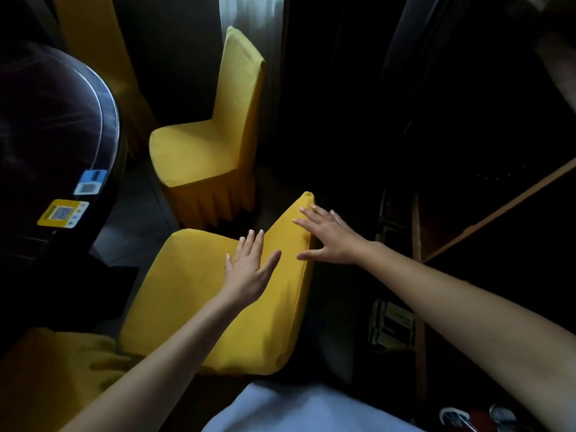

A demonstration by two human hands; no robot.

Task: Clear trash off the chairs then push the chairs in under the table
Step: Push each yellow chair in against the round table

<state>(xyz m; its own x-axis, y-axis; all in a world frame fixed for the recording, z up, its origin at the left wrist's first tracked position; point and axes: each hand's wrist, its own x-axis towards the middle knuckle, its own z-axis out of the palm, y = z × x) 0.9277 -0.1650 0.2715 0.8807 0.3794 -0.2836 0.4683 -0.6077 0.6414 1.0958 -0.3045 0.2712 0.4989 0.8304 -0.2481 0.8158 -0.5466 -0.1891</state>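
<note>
So, head view: the near chair point(193, 294) in its yellow cover sits right below the camera, seat toward the round dark table point(62, 135) on the left, backrest on the right. Its long axis runs from lower centre up toward the backrest's top corner, near the far chair. The left hand point(249, 269) is flat over the backrest cover with fingers spread and nothing gripped. The right hand point(330, 238) is spread on the backrest's top edge, fingers apart, thumb down along the side; can't tell if it's really pressing.

There's a strip of bare floor point(134, 213) between the table rim and this chair's seat. The far chair point(212, 135) stands just beyond, seat also facing the table, skirt close to the near chair's corner. Another yellow seat point(46, 369) touches its lower left side. Right side is dark shelving point(467, 213), tight against the backrest. No trash shows on either seat.
</note>
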